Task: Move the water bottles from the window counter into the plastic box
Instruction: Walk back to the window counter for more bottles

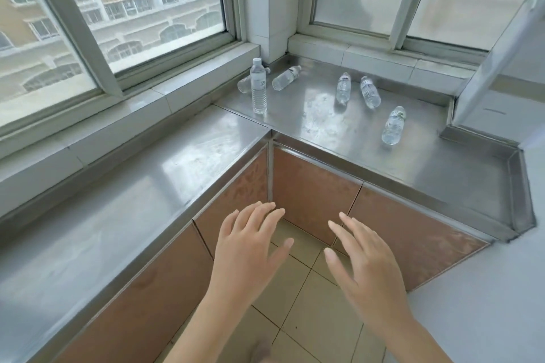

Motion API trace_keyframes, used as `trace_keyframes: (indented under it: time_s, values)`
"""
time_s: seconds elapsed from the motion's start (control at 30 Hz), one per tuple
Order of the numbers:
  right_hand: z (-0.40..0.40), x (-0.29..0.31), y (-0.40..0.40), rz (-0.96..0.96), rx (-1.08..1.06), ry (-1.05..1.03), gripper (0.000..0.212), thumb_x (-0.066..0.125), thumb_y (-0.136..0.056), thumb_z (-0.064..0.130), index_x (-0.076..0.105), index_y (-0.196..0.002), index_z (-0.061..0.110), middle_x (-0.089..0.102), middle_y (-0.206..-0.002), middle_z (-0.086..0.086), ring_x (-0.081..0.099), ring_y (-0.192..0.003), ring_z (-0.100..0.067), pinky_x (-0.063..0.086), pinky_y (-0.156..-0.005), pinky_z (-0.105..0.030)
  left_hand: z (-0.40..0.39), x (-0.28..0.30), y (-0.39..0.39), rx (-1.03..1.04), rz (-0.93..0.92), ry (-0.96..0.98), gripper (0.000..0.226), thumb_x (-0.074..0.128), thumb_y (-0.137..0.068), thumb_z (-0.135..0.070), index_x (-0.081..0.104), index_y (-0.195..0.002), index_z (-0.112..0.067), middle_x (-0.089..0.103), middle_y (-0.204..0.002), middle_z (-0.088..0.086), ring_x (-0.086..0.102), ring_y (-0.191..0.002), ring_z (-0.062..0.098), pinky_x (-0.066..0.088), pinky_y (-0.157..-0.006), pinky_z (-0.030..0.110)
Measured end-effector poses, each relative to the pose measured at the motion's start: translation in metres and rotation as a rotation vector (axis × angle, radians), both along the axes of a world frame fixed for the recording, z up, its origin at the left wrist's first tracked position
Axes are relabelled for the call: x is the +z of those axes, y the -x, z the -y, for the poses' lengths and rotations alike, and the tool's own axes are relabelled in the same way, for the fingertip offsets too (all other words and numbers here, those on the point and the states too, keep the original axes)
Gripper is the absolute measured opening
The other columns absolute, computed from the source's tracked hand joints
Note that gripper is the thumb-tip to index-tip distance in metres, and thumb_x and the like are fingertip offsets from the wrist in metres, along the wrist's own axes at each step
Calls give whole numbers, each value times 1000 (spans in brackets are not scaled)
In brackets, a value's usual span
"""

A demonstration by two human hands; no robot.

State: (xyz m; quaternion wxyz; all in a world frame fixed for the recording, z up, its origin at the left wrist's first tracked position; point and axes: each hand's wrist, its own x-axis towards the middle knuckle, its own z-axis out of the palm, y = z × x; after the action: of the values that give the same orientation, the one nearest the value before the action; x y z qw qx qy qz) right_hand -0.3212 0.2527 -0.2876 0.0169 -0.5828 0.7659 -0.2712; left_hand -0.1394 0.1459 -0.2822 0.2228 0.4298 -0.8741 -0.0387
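Observation:
Several clear water bottles rest on the steel window counter [339,127] in the corner. One bottle [258,87] stands upright, with another [244,84] lying partly hidden behind it. A third [286,77] lies just to its right. Further right lie a bottle [343,88], a bottle [370,92] and a bottle [393,126]. My left hand [250,247] and my right hand [365,262] hover low over the floor in front of the cabinets, fingers spread, holding nothing. Both are well short of the bottles. No plastic box is in view.
The L-shaped steel counter [147,200] runs along two windows, with brown cabinet doors [312,191] below. A tiled pillar [274,3] stands in the corner. A steel panel [495,68] rises at the right end. Beige floor tiles [300,298] lie under my hands.

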Motion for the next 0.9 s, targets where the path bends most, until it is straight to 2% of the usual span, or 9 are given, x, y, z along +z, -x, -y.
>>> trace_keyframes:
  time_s: [0.07,0.2,0.4,0.57,0.7,0.9]
  values:
    - [20,-1,21,1,-21,-17,49,39,-91,48,55,-131,27,48,-143,6,40,-133,-14,37,-107,-46,26,-4,24,-22,4,2,45,51,-87,-54,66,-122,-30,65,-128,-13,58,-125,13,34,-107,35]
    - [67,-3,66,-1,-74,-44,50,38,-90,49,55,-132,27,47,-144,6,40,-133,-14,36,-108,-45,83,-13,75,-69,9,-14,46,52,-86,-54,68,-120,-29,67,-126,-12,60,-123,13,43,-104,39]
    - [142,-3,140,1,-177,-75,53,36,-91,51,54,-133,26,47,-144,5,41,-132,-15,35,-109,-40,176,-15,159,-156,53,-73,47,52,-86,-55,65,-124,-30,65,-129,-13,58,-125,12,41,-106,39]
    - [191,1,191,22,-283,-86,53,34,-90,52,54,-132,25,49,-143,5,42,-131,-17,30,-107,-34,240,-10,225,-267,65,-64,46,50,-85,-54,67,-119,-29,67,-124,-12,62,-118,14,45,-100,36]
    - [221,-2,233,47,-323,-99,51,37,-91,49,56,-130,22,50,-142,2,45,-129,-19,30,-105,-32,275,-15,274,-307,20,-137,47,49,-85,-55,67,-120,-30,68,-124,-12,62,-116,13,44,-98,33]
    - [272,-11,306,108,-368,-123,55,35,-88,52,55,-131,25,49,-142,4,45,-128,-17,37,-104,-38,325,-32,343,-296,59,-211,51,46,-87,-56,65,-125,-28,67,-126,-11,63,-117,15,47,-96,35]
